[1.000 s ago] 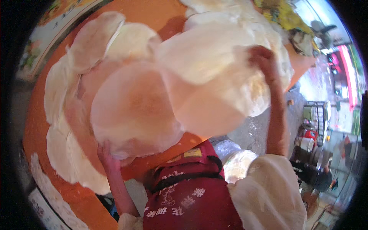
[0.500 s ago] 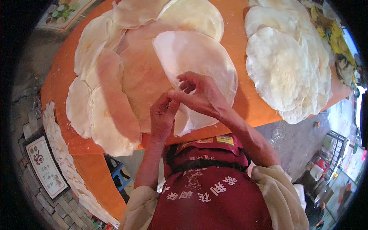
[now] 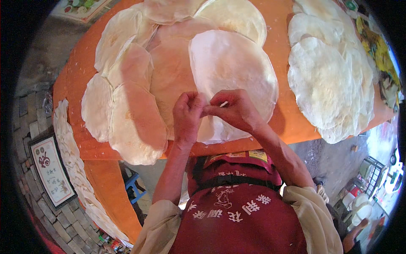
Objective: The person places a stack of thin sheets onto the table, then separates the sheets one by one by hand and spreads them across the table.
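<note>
My left hand and my right hand meet, fingertips close together, above the near left edge of a large pale round flatbread. The left thumb and fingers are pinched together; what they hold, if anything, is hidden. A small white scrap shows between the closed fingers of my right hand. More thin rounds lie around this one: a browner flatbread under its left side and a pale flatbread near the table's front edge, left of my hands.
An orange cloth covers the table. Overlapping flatbreads lie on its right side, beside yellow-brown cloth. Pale sheets hang along the left edge. A framed sign stands on the brick paving, and a blue stool stands beneath the table.
The view has shifted, so the table appears further right. My right hand's fingers, partly spread before, are now closed in a pinch with the white scrap showing. Both hands stay close together.
</note>
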Demonstrator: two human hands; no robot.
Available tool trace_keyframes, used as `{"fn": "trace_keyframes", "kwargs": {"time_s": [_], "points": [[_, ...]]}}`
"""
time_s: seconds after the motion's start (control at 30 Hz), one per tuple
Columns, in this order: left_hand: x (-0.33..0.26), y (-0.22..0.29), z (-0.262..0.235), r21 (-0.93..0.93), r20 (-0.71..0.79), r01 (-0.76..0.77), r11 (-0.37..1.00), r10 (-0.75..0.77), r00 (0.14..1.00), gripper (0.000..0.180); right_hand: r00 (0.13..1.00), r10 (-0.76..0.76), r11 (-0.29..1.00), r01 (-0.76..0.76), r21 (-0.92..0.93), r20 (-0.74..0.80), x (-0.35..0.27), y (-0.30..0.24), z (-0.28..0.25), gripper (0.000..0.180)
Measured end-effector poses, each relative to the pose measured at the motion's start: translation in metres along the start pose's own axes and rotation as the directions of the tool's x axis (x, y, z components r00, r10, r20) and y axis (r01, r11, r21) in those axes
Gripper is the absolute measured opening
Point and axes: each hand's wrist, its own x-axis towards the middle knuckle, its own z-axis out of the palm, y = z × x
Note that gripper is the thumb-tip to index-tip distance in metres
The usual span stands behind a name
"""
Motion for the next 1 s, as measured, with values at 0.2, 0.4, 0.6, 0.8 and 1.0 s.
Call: {"fn": "trace_keyframes", "kwargs": {"time_s": [0.2, 0.4, 0.6, 0.8, 1.0], "points": [[0.006, -0.006, -0.003, 0.181, -0.014, -0.087, 0.98, 0.091, 0.996, 0.017, 0.977, -0.208, 0.972, 0.201, -0.12, -0.046, 0.0, 0.003, 0.006, 0.026], [-0.003, 0.001, 0.016, 0.011, 0.034, -0.038, 0.999, 0.037, 0.999, 0.012, 0.954, 0.134, 0.97, -0.07, 0.232, -0.27, 0.045, -0.011, -0.019, 0.04], [0.012, -0.031, -0.043, 0.342, -0.059, -0.239, 0.909, 0.274, 0.96, 0.01, 0.947, 0.097, 0.994, -0.11, -0.026, -0.305, 0.032, 0.01, -0.039, 0.02], [0.031, -0.041, -0.132, -0.183, -0.374, -0.042, 0.982, -0.03, 0.927, 0.028, 0.776, 0.099, 0.981, 0.03, 0.194, -0.623, -0.044, 0.017, -0.185, 0.012], [0.032, -0.023, -0.184, 0.106, -0.452, -0.03, 0.994, 0.075, 0.889, 0.025, 0.559, 0.023, 0.781, -0.527, -0.334, -0.829, -0.133, 0.062, -0.307, 0.032]]}}
